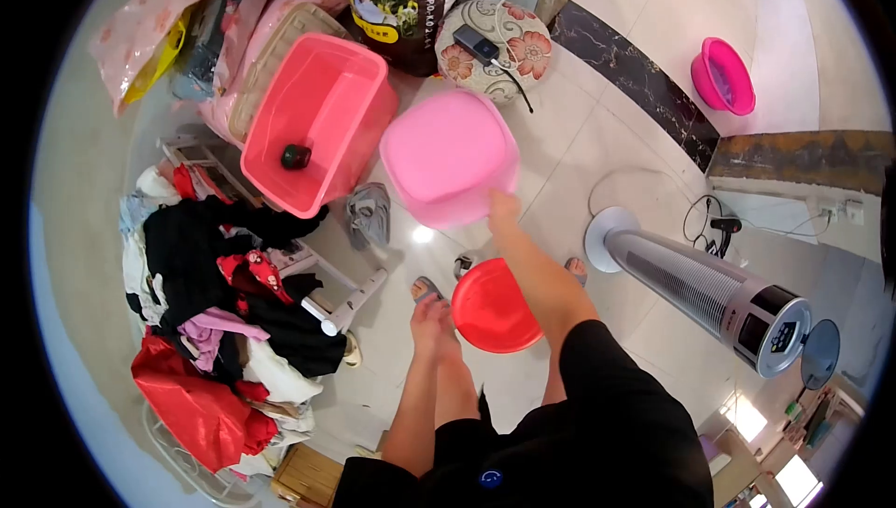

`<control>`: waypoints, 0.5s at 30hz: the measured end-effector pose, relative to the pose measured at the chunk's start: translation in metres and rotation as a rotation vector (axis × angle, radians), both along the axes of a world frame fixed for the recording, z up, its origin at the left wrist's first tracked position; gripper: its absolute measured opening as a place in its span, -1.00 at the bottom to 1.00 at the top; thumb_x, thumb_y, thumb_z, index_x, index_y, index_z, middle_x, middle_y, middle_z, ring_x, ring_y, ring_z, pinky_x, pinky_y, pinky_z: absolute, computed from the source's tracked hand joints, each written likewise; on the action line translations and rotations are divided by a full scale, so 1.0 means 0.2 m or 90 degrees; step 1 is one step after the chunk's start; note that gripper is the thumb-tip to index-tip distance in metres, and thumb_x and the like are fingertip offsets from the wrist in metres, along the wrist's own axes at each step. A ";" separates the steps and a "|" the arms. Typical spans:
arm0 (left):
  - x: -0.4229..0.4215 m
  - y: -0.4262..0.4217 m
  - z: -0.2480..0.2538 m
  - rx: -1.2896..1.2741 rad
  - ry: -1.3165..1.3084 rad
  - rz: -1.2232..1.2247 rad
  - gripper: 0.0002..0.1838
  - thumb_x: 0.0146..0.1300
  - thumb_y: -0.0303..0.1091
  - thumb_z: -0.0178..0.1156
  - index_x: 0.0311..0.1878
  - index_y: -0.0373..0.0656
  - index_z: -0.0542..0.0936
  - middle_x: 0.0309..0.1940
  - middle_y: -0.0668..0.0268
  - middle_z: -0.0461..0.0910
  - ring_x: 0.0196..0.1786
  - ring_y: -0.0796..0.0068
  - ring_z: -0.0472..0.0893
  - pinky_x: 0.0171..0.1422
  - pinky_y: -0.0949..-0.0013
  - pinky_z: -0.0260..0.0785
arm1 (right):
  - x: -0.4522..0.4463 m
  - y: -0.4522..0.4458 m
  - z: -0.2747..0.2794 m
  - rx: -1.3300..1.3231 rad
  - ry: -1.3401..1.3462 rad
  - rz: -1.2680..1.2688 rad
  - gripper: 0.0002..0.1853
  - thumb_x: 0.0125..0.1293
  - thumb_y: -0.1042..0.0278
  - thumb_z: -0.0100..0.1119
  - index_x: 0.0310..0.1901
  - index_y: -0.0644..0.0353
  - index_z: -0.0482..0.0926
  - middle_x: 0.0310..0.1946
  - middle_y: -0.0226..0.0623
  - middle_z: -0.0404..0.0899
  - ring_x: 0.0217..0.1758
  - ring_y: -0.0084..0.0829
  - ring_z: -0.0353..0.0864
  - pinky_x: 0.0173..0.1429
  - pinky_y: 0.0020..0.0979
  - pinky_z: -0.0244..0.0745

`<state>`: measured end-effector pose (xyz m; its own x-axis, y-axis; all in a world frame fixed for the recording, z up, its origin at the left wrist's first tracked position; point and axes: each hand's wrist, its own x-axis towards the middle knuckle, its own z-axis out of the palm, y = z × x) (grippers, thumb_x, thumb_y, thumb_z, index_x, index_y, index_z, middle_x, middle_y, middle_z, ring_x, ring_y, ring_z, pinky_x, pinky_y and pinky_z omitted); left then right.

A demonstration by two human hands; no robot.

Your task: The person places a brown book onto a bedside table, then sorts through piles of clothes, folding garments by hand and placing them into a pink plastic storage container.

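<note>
A pink plastic stool [450, 148] with a rounded-square top stands on the tiled floor ahead. My right hand [504, 207] is closed on its near right edge; some of the fingers are hidden behind that edge. Low in front of my body hangs my left hand [430, 323], fingers loosely apart and holding nothing. Nearest to it is a red round plastic stool [495, 307], partly covered by my right forearm. Left of the pink stool sits a coral-pink plastic tub [369, 111] with a small dark object [296, 156] inside.
Clothes [196, 256] are heaped on a white rack at left. A grey bag [370, 214] lies by the tub. A tower fan [686, 284] stands right. A floral stool [499, 27] bears a phone-like device [476, 43]. A magenta basin [723, 77] is beyond the dark threshold [635, 78].
</note>
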<state>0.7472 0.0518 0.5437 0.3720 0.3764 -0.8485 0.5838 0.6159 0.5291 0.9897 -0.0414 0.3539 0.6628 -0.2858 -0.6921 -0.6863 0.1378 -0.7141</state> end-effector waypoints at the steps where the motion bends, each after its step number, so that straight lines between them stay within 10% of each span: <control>1: 0.05 -0.03 0.02 -0.008 -0.024 0.005 -0.58 0.39 -0.37 0.05 0.28 -0.23 0.36 0.00 0.13 0.57 -0.03 0.34 0.63 0.00 0.35 0.49 | 0.00 -0.10 0.12 -0.021 0.011 -0.009 -0.69 0.10 0.31 0.31 -0.23 0.41 0.61 -0.39 -0.19 0.62 -0.34 -0.30 0.59 -0.28 -0.20 0.51; 5: 0.15 -0.11 0.03 -0.013 -0.049 -0.055 -0.62 0.42 -0.39 0.01 0.27 -0.24 0.37 0.00 0.16 0.56 -0.04 0.37 0.63 0.01 0.37 0.49 | -0.04 -0.71 -0.14 -0.168 -0.096 0.071 -0.71 0.11 0.34 0.28 -0.23 0.43 0.64 -0.40 -0.15 0.64 -0.36 -0.36 0.59 -0.26 -0.23 0.51; 8: 0.19 -0.21 0.02 -0.003 -0.033 -0.104 -0.63 0.43 -0.39 0.00 0.25 -0.24 0.39 0.02 0.17 0.55 -0.04 0.38 0.63 0.01 0.39 0.49 | 0.10 -1.00 0.35 -0.068 -0.105 -0.067 -0.64 0.11 0.40 0.30 -0.08 0.43 0.58 -0.25 -0.19 0.65 -0.31 -0.29 0.62 -0.17 -0.26 0.53; 15: 0.21 -0.54 0.01 -0.028 -0.035 -0.187 -0.63 0.42 -0.37 0.04 0.24 -0.23 0.41 0.03 0.20 0.56 -0.03 0.43 0.62 0.01 0.40 0.48 | 0.26 -1.54 0.39 -0.078 -0.184 -0.141 -0.33 0.06 0.55 0.28 0.28 0.25 0.35 0.07 -0.19 0.54 0.02 -0.34 0.56 -0.12 -0.31 0.53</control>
<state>0.7887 -0.0569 0.5455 0.5059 0.2094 -0.8368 0.7113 0.4474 0.5420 1.0419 -0.3496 0.4318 0.7384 -0.5126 -0.4381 -0.4181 0.1616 -0.8939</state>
